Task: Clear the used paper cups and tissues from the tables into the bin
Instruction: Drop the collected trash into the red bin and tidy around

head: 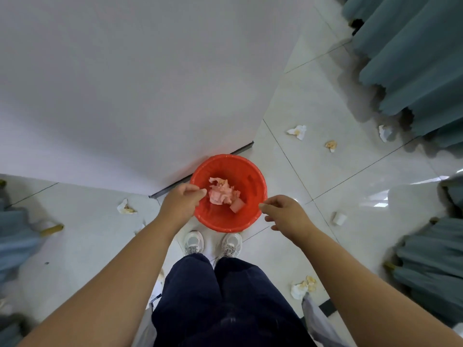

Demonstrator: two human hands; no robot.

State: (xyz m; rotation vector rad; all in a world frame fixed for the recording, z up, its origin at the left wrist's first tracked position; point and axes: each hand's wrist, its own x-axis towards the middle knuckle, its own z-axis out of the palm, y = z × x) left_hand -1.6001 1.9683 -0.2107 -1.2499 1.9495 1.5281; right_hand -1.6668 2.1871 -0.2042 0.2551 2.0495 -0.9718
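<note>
A red bin (250, 169) lined with a red bag stands on the floor just in front of my shoes. Crumpled tissues (221, 192) and a paper cup (237, 206) lie inside it, tinted pink by the bag. My left hand (184, 200) hovers over the bin's left rim with loosely curled fingers and nothing visible in it. My right hand (285, 214) hangs just right of the rim, fingers relaxed and holding nothing.
Stained tissues lie on the white tile floor (297, 131), (331, 145), (126, 207), (303, 286). A white paper cup (340, 218) lies on its side to the right. Tables draped in grey-green cloth (406, 71) stand right and left. A white wall corner (150, 96) rises behind the bin.
</note>
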